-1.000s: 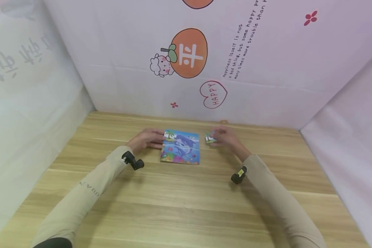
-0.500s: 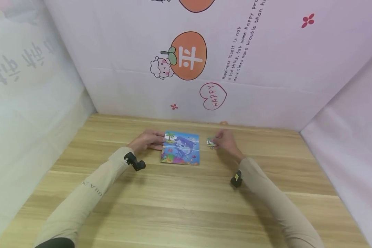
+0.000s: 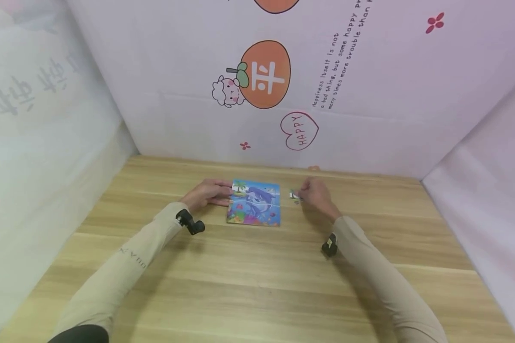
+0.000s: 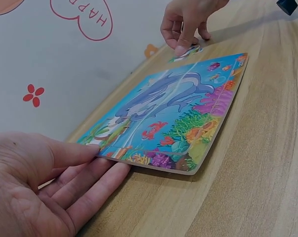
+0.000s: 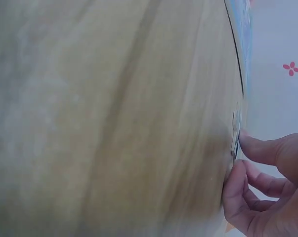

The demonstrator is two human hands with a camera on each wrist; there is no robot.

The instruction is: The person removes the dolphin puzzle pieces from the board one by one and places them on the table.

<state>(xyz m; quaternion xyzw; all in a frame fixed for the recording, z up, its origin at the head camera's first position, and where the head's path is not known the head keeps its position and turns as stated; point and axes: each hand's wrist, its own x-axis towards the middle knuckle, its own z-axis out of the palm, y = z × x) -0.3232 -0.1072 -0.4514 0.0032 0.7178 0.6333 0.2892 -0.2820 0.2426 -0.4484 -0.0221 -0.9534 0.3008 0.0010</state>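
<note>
A flat, square jigsaw puzzle (image 3: 255,204) with a dolphin and sea picture lies on the wooden table (image 3: 257,281). My left hand (image 3: 205,194) holds its left edge; in the left wrist view the thumb (image 4: 77,152) is on top of the edge and the fingers reach below it. To the right of the picture, my right hand (image 3: 318,194) pinches a small puzzle piece (image 3: 293,195) between thumb and fingers. This piece (image 5: 236,132) appears nearly edge-on, close over the table, in the right wrist view. A gap separates it from the puzzle.
A white printed cloth wall (image 3: 189,119) rises behind the table's back edge, close beyond both hands. Further white cloth hangs at the left (image 3: 47,157) and the right (image 3: 489,157). Black wrist cameras (image 3: 190,223) sit on both sleeves.
My right hand and the small piece have shifted slightly toward the near side, and the piece has turned a little. My left hand keeps its hold on the puzzle. The head view has shifted slightly.
</note>
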